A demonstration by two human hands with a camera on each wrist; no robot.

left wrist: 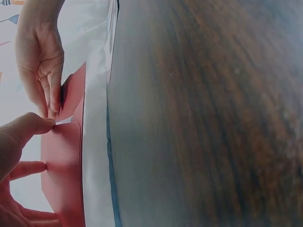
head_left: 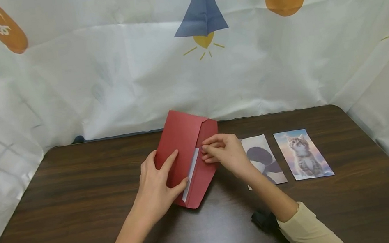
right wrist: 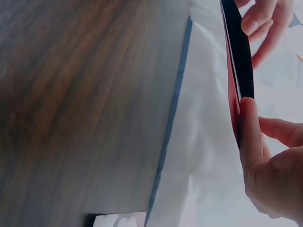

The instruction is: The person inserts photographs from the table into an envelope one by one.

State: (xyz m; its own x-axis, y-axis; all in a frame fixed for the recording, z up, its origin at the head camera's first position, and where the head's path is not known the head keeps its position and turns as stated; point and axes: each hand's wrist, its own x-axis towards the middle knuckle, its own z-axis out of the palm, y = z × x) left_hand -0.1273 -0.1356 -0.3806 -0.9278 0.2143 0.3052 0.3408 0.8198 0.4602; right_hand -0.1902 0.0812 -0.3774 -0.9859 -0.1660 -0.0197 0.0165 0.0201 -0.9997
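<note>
A red envelope [head_left: 182, 137] with its flap [head_left: 203, 180] folded out is held up over the table at a slant. A white strip of paper [head_left: 191, 175] shows along its opening. My left hand [head_left: 156, 185] grips the envelope from the left, index finger spread across its face and thumb at the lower part of the paper. From the other side, my right hand [head_left: 226, 152] has thumb and index fingertips together at the paper's upper end, pinching it. The left wrist view shows my left thumb [left wrist: 35, 125] close to the right hand's fingertips. Most of the paper is hidden inside.
To the right on the dark wooden table [head_left: 81, 216] lie a kitten picture card [head_left: 303, 156] and a purple-and-white picture card [head_left: 264, 157], partly behind my right hand. A printed white curtain [head_left: 129, 85] hangs along the table's back edge.
</note>
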